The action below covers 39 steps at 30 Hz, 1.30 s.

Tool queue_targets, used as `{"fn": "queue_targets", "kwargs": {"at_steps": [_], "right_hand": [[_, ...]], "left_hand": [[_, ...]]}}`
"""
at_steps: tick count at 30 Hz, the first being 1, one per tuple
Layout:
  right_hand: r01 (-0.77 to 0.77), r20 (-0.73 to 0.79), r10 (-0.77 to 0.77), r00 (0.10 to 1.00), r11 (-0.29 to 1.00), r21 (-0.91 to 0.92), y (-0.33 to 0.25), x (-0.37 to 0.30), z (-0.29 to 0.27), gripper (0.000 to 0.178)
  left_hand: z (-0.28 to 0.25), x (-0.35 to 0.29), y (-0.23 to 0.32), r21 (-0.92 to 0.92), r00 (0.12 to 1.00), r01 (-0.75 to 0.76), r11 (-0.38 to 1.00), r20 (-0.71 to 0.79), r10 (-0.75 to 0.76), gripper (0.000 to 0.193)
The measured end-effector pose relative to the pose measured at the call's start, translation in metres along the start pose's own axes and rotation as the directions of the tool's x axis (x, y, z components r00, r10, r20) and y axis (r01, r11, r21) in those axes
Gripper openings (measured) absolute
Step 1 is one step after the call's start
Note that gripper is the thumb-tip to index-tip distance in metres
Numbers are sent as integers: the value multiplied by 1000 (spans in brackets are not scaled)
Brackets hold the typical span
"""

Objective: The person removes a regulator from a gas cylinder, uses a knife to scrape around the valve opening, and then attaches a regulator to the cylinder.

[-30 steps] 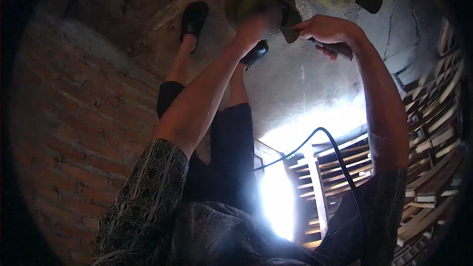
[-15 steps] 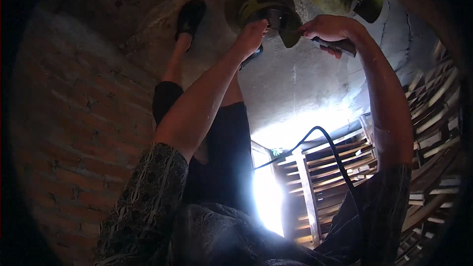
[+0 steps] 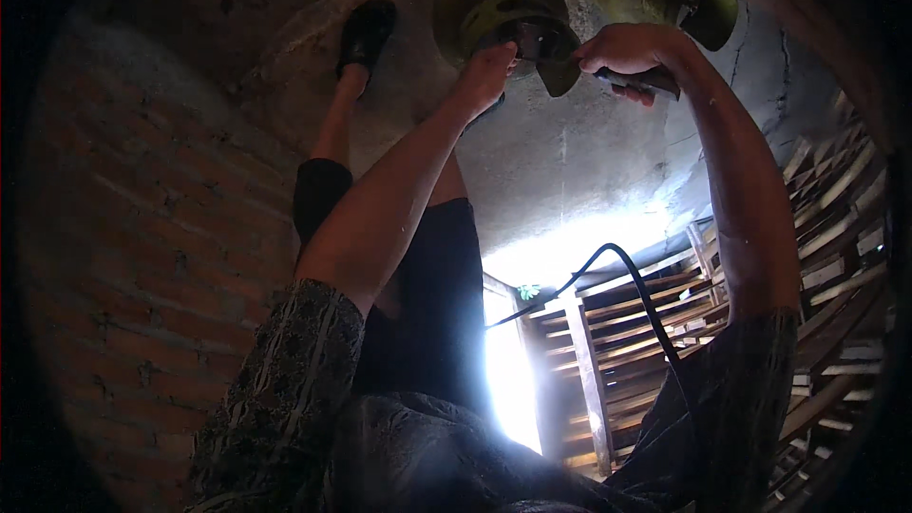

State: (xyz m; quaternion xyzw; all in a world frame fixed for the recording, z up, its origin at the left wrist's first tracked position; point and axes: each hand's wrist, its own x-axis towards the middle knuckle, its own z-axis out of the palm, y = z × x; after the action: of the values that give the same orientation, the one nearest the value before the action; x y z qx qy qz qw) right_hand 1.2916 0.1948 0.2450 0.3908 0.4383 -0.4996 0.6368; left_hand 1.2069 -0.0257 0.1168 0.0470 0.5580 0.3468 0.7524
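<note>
Right hand [image 3: 629, 49] at 1 o'clock, grip clamped on grinder handle [image 3: 642, 84]; left hand [image 3: 486, 74] at 12 rests fingers on green round piece [image 3: 503, 11], grip unclear.

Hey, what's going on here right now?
A person works low over a concrete floor beside a brick wall. The right hand grips the handle of a corded power tool, its black cable trailing back toward the body. The left hand rests on a round greenish object where the tool's head meets it. Wooden slats lie to the right.
</note>
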Motion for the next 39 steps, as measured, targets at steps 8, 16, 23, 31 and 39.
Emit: {"fn": "queue_targets", "kwargs": {"at_steps": [8,16,23,31,39], "right_hand": [[49,-48,-55,997,992,-121,2,9,-7,29],[-30,36,19,999,945,325,24,32,10,39],[9,-50,24,998,815,579,24,50,48,39],[250,-294,-55,954,688,682,25,84,120,41],[398,-466,35,884,467,790,3,86,182,44]], "left_hand": [[6,6,-4,70,998,62,996,-32,-59,45],[3,20,-3,23,994,106,994,-42,-105,50],[-4,27,-7,12,990,128,992,-61,-127,50],[-16,42,-21,49,993,105,993,-55,-102,45],[-8,16,4,38,986,149,988,-76,-146,42]]}}
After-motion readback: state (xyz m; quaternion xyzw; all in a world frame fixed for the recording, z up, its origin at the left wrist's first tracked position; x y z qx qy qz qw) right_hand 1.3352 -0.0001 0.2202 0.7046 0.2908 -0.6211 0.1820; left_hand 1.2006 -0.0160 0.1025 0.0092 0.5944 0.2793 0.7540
